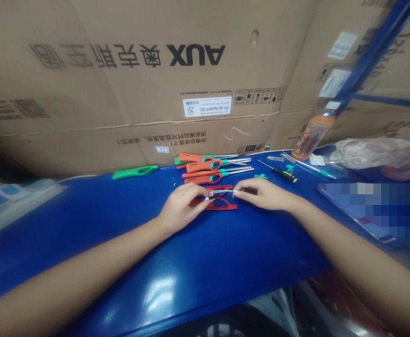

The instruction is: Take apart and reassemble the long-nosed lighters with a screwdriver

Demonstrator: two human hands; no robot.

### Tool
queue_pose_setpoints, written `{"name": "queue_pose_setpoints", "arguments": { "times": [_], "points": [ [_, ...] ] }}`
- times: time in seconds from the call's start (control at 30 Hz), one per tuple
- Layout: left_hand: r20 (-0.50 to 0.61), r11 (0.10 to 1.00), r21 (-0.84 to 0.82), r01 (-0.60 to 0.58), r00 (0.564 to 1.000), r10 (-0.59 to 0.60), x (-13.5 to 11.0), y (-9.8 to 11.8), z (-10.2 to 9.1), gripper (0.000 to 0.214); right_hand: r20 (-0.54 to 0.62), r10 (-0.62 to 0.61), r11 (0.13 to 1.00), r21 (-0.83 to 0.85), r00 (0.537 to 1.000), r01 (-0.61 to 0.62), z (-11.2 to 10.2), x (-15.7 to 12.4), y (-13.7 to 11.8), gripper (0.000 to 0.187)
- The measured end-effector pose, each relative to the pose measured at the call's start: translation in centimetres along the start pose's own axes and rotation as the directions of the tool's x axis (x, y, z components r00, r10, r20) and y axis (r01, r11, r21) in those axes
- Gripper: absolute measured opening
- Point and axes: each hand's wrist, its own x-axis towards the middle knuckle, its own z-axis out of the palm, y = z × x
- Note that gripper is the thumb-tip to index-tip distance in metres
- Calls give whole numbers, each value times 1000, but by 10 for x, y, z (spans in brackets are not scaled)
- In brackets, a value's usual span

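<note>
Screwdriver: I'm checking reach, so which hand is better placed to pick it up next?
Probably the right hand: the screwdriver lies just beyond it, while the left hand is farther off. Both appear to pinch a thin piece, so the right would likely have to let go first.

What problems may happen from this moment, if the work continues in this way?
The small part in the left hand might slip onto the red shells below. The thin strand running to the right hand might come loose if pulled. The orange-handled lighters lie stacked, so a bump may slide the top ones.
</note>
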Motion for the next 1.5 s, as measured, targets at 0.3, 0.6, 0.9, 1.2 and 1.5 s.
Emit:
{"name": "queue_pose_setpoints", "arguments": {
  "times": [0.3,0.6,0.9,1.2,1.5],
  "points": [
    [-7,997,-15,69,998,-70,0,1,2,11,133,-60,998,-18,989,63,-2,-5,-6,30],
    [2,995,-61,84,996,-84,1,-4,7,12,114,-95,995,32,989,92,3,-4,-8,17],
    [95,995,-93,25,995,-16,0,-4,6,9,53,-74,997,-13,996,75,7,-4,-9,10],
    [162,992,-127,8,987,13,-1,-3,0,25,58,-125,990,-65,990,129,8,-3,-8,14],
    [250,974,-155,-168,947,203,0,1,1,16,61,-128,990,-46,990,131,10,-3,-7,17]
  ]
}}
